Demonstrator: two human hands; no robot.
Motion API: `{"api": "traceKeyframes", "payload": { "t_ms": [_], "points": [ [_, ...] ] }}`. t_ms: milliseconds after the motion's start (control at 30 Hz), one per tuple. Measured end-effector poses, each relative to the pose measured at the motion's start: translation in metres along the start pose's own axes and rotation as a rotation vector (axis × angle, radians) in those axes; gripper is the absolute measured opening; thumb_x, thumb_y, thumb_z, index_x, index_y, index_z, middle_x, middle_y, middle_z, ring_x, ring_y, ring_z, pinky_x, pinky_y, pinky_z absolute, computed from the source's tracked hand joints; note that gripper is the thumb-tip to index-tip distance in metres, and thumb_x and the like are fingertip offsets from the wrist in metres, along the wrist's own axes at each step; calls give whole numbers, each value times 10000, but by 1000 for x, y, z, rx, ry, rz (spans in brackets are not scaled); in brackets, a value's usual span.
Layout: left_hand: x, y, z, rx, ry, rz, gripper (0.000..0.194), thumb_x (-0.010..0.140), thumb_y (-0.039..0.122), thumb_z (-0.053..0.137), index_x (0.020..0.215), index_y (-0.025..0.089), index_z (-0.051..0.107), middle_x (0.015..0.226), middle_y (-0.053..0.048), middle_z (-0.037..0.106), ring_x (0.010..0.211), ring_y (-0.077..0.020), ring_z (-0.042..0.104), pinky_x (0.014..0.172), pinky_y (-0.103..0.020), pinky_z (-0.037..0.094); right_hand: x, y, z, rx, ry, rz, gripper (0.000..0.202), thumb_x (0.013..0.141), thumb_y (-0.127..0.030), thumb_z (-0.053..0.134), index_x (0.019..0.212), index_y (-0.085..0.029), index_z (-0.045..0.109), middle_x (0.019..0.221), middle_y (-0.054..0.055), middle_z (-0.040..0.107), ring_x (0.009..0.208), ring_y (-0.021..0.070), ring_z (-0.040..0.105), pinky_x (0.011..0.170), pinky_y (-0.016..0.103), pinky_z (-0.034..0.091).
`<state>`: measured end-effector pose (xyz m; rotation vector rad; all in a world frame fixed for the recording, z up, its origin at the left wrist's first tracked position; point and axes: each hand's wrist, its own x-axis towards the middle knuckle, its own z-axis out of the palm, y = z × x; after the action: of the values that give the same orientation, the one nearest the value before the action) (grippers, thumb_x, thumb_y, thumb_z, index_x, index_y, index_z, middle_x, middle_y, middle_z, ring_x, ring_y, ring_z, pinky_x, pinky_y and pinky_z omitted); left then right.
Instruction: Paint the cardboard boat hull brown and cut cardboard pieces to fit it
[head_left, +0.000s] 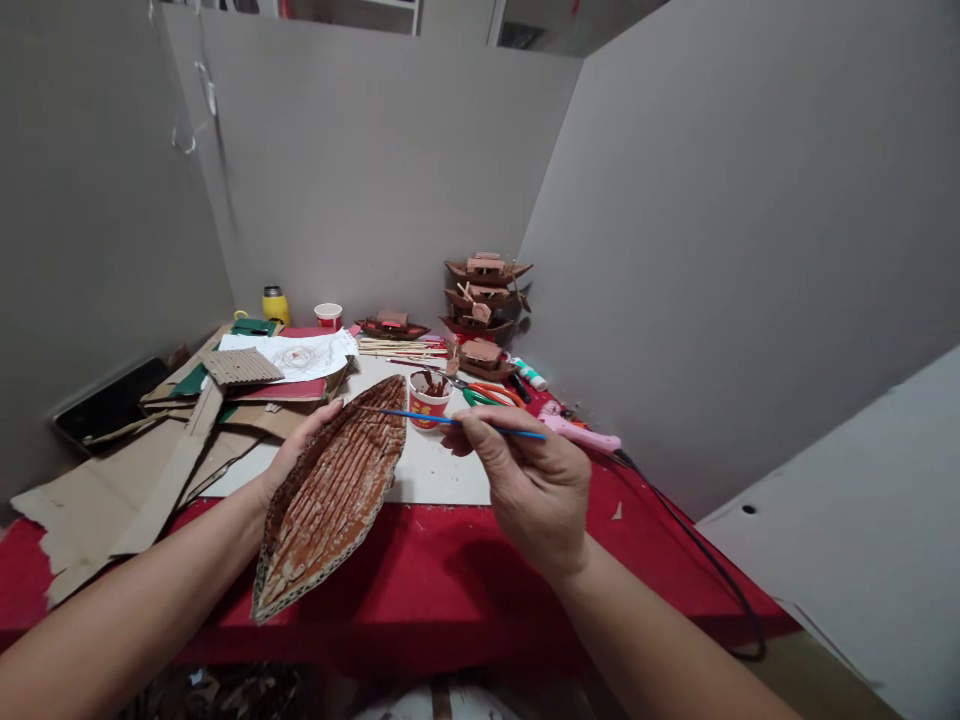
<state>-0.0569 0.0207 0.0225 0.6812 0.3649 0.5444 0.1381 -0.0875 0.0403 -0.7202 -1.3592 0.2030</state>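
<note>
L hand (304, 442) clamped on L side of hull (337, 490), held tilted over desk (442, 570), interior facing cam. R hand (536, 490), apart from L, clamped on brush (420, 416), tip at hull interior. Beyond: brown-stained cup (429, 408) on board (450, 488); stacked boats (484, 296) at rear, nr wall (375, 150).

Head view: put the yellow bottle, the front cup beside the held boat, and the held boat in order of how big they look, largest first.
1. Held boat
2. Front cup
3. Yellow bottle

The bottle stands farther back than the cup, so which is truly larger is unsure.
</note>
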Motion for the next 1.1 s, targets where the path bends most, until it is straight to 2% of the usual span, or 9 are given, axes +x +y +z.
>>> {"api": "traceKeyframes", "payload": {
  "t_ms": [167, 400, 533, 667, 767, 867, 933, 1100],
  "points": [
    [0, -1, -3, 38, -53, 7, 477, 868, 443, 559, 1145, 74, 681, 988, -157, 779, 834, -287, 750, 847, -382, 555, 0, 3, -2, -23, -11, 4, 187, 886, -109, 656, 982, -255, 724, 815, -25, 725, 685, 120, 677, 641, 257, 570],
    [1, -1, -4, 53, -42, -12, 465, 872, 437, 549, 1105, 65, 701, 977, -149, 782, 817, -276, 751, 845, -361, 557, -1, 7, 0, -4, 9, -4, 189, 887, -109, 655, 980, -260, 722, 811, -30, 726, 679, 121, 682, 636, 256, 573],
    [0, 0, 1, 35, -22, -18, 463, 892, 432, 522, 1087, 56, 708, 964, -149, 785, 822, -269, 751, 834, -359, 565, -3, 7, -3, -35, 9, 11, 197, 880, -101, 660, 973, -262, 722, 803, -38, 722, 666, 110, 681, 631, 237, 573],
    [-5, 0, 11, 21, 41, 0, 443, 929, 396, 476, 1128, 63, 691, 981, -140, 785, 872, -249, 744, 844, -346, 565, -7, 4, -8, -110, 63, -39, 223, 876, -81, 656, 985, -266, 717, 806, -41, 726, 680, 107, 688, 655, 230, 578],
    [-7, 0, 18, 41, 116, 62, 397, 939, 356, 465, 1117, 85, 695, 919, -116, 794, 815, -234, 749, 827, -331, 568, -15, -2, -9, -154, -6, -43, 221, 878, -81, 649, 996, -259, 704, 815, -32, 730, 695, 119, 697, 668, 245, 580],
    [-7, -1, 22, 41, 198, 160, 346, 951, 306, 444, 982, 121, 735, 806, -74, 796, 715, -201, 746, 750, -285, 581, -23, -9, -10, -170, -144, 0, 174, 884, -99, 639, 979, -233, 698, 831, -5, 740, 693, 142, 708, 651, 267, 587],
    [-7, -1, 23, 46, 215, 176, 341, 947, 317, 460, 919, 131, 745, 785, -67, 794, 690, -199, 741, 708, -275, 586, -23, -9, -10, -196, -183, 15, 147, 888, -112, 634, 966, -218, 700, 833, 12, 744, 690, 152, 709, 636, 275, 589],
    [-9, -2, 21, 78, 235, 137, 362, 929, 345, 488, 973, 97, 748, 846, -125, 793, 725, -238, 745, 716, -325, 595, -15, 3, -14, -243, -22, -47, 116, 899, -159, 640, 968, -228, 703, 784, 7, 727, 671, 157, 690, 635, 301, 587]
  ]
}}
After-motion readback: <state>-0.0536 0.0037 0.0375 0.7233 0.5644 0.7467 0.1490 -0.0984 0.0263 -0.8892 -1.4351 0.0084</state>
